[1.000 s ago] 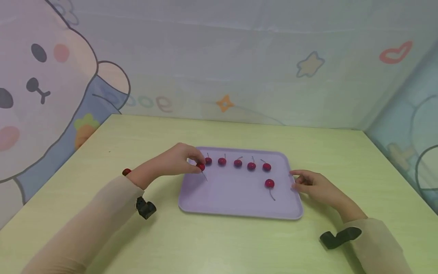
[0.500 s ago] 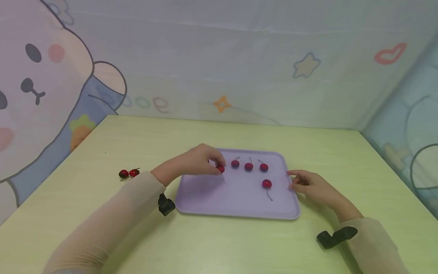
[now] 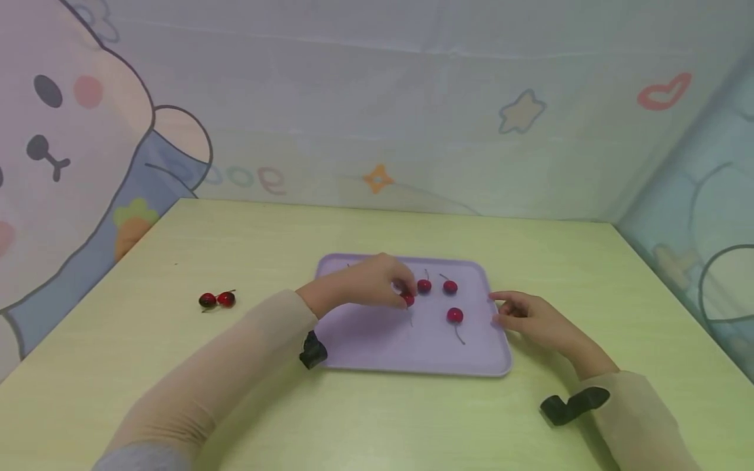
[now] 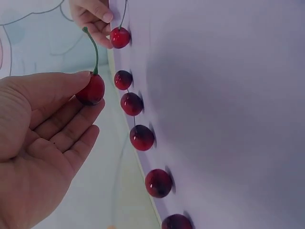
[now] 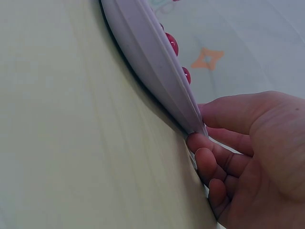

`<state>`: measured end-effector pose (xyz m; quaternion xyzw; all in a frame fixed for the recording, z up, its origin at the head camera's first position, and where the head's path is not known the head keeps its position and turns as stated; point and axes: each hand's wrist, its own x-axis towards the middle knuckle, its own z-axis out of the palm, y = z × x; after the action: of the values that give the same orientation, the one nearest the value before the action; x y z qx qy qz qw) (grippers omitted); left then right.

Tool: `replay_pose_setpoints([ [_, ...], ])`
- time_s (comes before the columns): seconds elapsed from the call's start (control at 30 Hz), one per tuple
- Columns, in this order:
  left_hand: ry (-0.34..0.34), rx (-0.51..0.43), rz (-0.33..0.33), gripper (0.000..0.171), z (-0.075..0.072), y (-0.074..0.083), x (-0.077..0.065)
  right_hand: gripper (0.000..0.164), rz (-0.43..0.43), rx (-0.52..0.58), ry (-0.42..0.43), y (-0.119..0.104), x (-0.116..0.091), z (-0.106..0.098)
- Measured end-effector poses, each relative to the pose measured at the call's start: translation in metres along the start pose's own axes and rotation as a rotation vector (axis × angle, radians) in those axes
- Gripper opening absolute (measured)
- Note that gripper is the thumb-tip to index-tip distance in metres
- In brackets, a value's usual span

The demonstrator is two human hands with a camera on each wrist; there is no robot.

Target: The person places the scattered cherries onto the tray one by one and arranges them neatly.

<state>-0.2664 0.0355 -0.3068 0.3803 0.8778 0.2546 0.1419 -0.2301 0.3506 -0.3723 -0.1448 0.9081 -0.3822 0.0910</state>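
Note:
My left hand (image 3: pixel 377 281) is over the lilac tray (image 3: pixel 383 356), pinching a red cherry (image 4: pixel 90 90) between thumb and fingertips. Its green stem points up in the left wrist view. Along the tray's far side lies a row of cherries (image 4: pixel 141 137); in the head view my left hand hides some of them. Apart from that row, nearer to me, lies a single cherry (image 3: pixel 455 315) with its stem towards me. At the tray's right edge, my right hand (image 3: pixel 533 317) grips the rim with thumb and fingers (image 5: pixel 198 142).
Two cherries (image 3: pixel 226 299) lie side by side on the pale yellow-green table (image 3: pixel 247 242), left of the tray. A printed cloth (image 3: pixel 330 98) hangs behind the table. A dark wrist-worn device (image 3: pixel 574 405) is at each sleeve.
My left hand has moved right with its cherry, along the row over the tray. The two cherries on the table came fully into sight. My right hand stays at the rim.

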Motion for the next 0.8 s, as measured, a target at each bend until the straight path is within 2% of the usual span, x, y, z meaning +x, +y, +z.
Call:
replay_pose_setpoints([
  [0.27, -0.028, 0.049, 0.032, 0.015, 0.005, 0.005, 0.009, 0.051, 0.002, 0.002, 0.001, 0.0, 0.001, 0.0],
  [0.47, -0.041, 0.02, 0.063, 0.014, 0.01, 0.006, 0.016, 0.05, 0.004, 0.002, -0.004, -0.001, 0.0, 0.0],
  [0.8, -0.056, 0.011, 0.042, 0.015, 0.017, 0.01, 0.025, 0.051, 0.006, 0.009, -0.005, 0.001, 0.0, 0.0],
])
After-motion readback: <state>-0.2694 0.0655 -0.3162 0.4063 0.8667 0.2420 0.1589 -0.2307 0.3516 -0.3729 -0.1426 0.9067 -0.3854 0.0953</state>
